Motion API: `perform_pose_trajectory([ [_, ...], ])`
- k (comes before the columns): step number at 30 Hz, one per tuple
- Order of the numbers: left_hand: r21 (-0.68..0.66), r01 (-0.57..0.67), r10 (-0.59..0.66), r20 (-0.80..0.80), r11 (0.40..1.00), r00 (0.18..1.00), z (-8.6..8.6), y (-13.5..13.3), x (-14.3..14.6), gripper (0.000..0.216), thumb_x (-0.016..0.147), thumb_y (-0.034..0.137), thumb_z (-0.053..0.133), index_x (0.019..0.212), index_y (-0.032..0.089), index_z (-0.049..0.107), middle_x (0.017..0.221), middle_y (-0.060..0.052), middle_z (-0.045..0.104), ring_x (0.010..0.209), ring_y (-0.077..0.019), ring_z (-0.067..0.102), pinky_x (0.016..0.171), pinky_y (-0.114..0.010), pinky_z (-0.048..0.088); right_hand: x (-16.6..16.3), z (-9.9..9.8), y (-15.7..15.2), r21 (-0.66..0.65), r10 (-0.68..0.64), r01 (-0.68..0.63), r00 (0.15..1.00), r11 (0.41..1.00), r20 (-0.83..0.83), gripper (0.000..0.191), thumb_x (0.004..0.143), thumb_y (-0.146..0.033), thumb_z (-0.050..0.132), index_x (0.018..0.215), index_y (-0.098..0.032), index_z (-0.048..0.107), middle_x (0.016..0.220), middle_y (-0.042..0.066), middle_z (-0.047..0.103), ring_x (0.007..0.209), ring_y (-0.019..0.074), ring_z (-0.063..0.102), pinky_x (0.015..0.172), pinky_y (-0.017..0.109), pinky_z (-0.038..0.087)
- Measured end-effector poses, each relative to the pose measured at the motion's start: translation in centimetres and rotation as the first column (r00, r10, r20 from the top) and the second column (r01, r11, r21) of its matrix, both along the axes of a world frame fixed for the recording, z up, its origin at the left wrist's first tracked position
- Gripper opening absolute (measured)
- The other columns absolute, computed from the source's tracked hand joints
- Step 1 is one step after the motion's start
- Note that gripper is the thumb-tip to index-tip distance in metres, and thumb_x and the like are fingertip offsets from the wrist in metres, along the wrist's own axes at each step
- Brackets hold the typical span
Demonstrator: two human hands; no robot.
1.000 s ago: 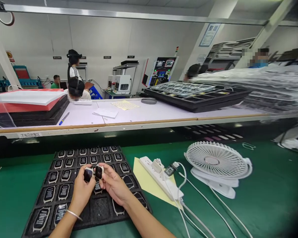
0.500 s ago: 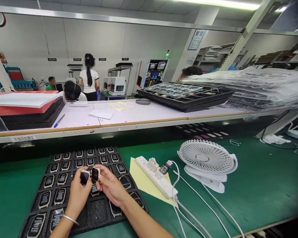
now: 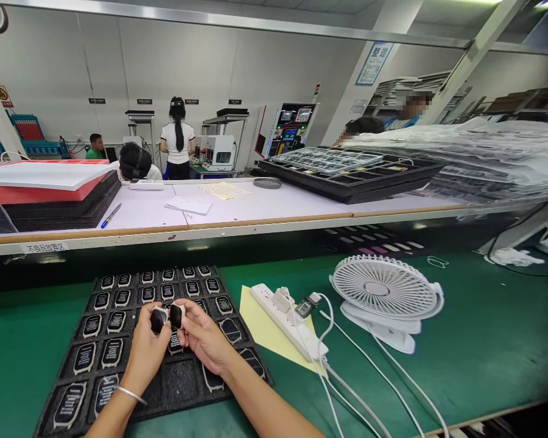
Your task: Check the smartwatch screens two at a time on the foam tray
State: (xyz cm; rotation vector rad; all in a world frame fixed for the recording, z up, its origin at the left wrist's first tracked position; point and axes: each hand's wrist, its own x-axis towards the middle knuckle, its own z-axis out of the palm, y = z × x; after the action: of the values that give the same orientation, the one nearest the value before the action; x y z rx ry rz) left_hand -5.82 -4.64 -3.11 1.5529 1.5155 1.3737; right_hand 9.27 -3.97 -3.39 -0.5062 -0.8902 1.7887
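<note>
So on the far left, up on the raised white shelf (image 3: 153, 210), there's a stack of red and white sheets (image 3: 59, 176) sitting on dark slabs, with a blue pen (image 3: 111, 216) lying just beside it. Below that, on the green table (image 3: 479, 347), a black foam tray (image 3: 179, 380) stretches under both hands, most of its pockets filled with watches showing white text. Left hand (image 3: 148, 350), silver bangle (image 3: 130, 395) on the wrist, has a narrow grip pinching a dark-faced watch (image 3: 158, 320) above the tray. Right next to it is a second light-cased watch (image 3: 176, 315), pinched in the fingertip grip of the right hand (image 3: 205, 340); can't tell if the two watches actually touch. Moving right, a yellow sheet (image 3: 251, 313) lies partly under a white power strip (image 3: 267, 299) with a couple of plugs and some white cables in it. Further over, a black divided tray (image 3: 342, 192) sits on the shelf, then a white clip fan (image 3: 386, 289) stands on the table, and a messy pile of clear plastic (image 3: 493, 152) fills the far right up top.
</note>
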Motion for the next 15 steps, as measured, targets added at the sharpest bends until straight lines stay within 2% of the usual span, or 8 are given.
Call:
perform_pose_trajectory([
  [7, -0.01, 0.041, -0.042, -0.13, 0.999, 0.991, 1.2, -0.5, 0.0, 0.045, 0.081, 0.042, 0.053, 0.117, 0.016, 0.057, 0.099, -0.011, 0.071, 0.073, -0.0223, 0.067, 0.064, -0.035, 0.053, 0.2, 0.2, -0.1, -0.001, -0.007, 0.007, 1.0, 1.0, 0.002, 0.039, 0.078, -0.035, 0.082, 0.112, -0.026, 0.067, 0.089, -0.002, 0.058, 0.06, 0.0073, 0.056, 0.061, 0.024, 0.04],
  [15, 0.017, 0.044, -0.04, -0.186, 0.999, 0.982, 0.6, -0.5, -0.1, 0.043, 0.085, 0.04, 0.051, 0.121, 0.017, 0.056, 0.097, -0.01, 0.07, 0.066, -0.0197, 0.063, 0.064, -0.035, 0.052, 0.1, 0.2, -0.2, 0.005, -0.012, 0.012, 1.0, 1.0, 0.026, 0.04, 0.078, -0.035, 0.082, 0.115, -0.028, 0.068, 0.096, -0.001, 0.058, 0.061, 0.006, 0.055, 0.063, 0.025, 0.041],
])
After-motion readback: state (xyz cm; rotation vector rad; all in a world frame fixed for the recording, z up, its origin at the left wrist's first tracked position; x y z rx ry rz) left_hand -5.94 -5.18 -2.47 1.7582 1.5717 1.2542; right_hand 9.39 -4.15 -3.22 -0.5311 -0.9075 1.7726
